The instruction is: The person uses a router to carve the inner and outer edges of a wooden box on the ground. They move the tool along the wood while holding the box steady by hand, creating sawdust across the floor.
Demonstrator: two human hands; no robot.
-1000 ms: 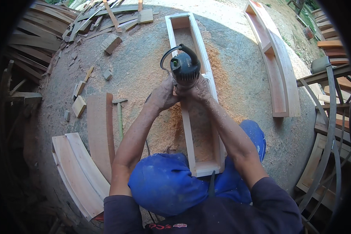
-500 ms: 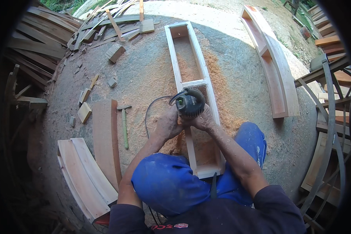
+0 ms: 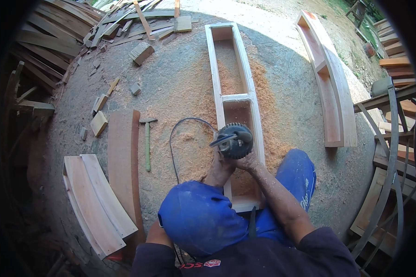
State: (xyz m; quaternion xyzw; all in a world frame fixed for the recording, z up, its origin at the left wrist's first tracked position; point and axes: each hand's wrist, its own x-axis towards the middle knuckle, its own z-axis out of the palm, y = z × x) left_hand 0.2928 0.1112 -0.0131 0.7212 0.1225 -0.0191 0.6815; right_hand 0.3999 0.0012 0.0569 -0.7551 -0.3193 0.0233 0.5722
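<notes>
A dark corded router stands over the near compartment of a long, narrow wooden frame. My left hand grips the router's near left side, its fingers partly hidden beneath the body. On the near right side my right hand is closed on it too, close against the left. The frame has a crosspiece and lies lengthwise away from me, its near end between my legs. The router's bit and its contact with the wood are hidden from above.
Wood shavings cover the ground around the frame. A black cord loops to the left, beside a green-handled hammer and a brown board. Another wooden frame lies at right. Scrap lumber is piled far left.
The router has come nearer to me along the frame and turned, with both hands still on it. The left forearm is now mostly behind my knee. The view has shifted slightly.
</notes>
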